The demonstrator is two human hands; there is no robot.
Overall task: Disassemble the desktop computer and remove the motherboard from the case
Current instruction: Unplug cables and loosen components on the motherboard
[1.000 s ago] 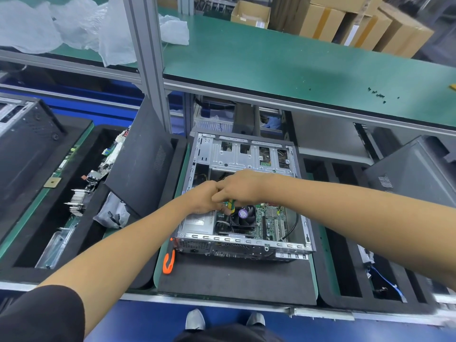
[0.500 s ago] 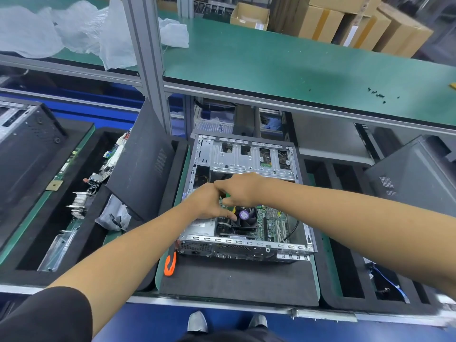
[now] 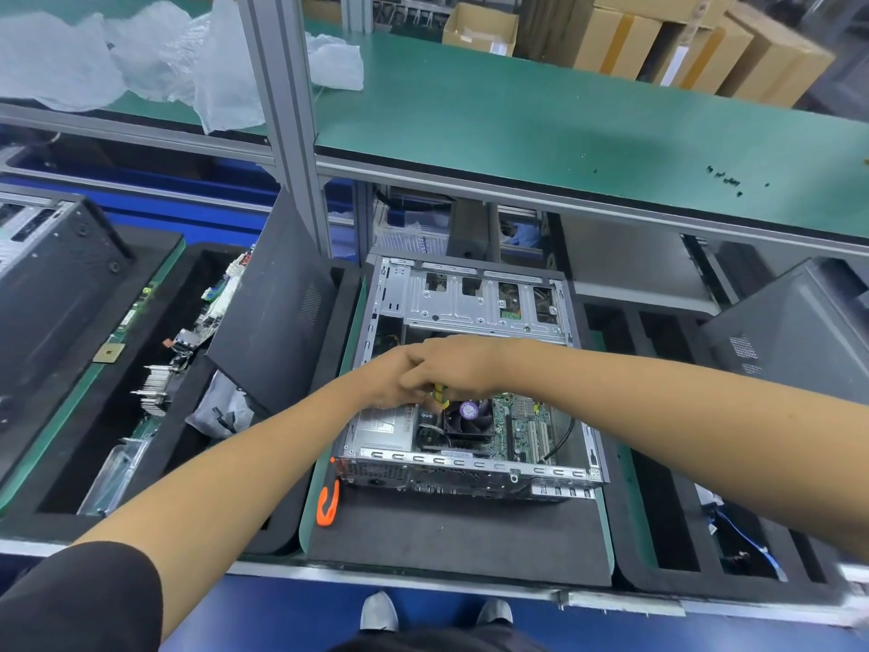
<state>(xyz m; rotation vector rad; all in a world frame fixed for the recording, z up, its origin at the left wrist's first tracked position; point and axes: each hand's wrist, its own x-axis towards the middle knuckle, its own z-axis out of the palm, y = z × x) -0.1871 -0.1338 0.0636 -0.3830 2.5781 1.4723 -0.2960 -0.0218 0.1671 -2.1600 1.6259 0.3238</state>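
Your left hand (image 3: pixel 392 383) and right hand (image 3: pixel 458 367) meet inside the open case (image 3: pixel 470 472), both pinching a yellow-green connector (image 3: pixel 438 396) just left of the fan (image 3: pixel 469 416).

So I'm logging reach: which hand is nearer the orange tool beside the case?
Left. The left hand is above the case's left side, over the orange tool; the right hand is further right.

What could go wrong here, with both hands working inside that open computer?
The right hand and left hand crowd a yellow-green tool just above the cooler fan; a slip might gouge the motherboard. Bare forearms cross the case's sheet-metal edges, which could scratch them.
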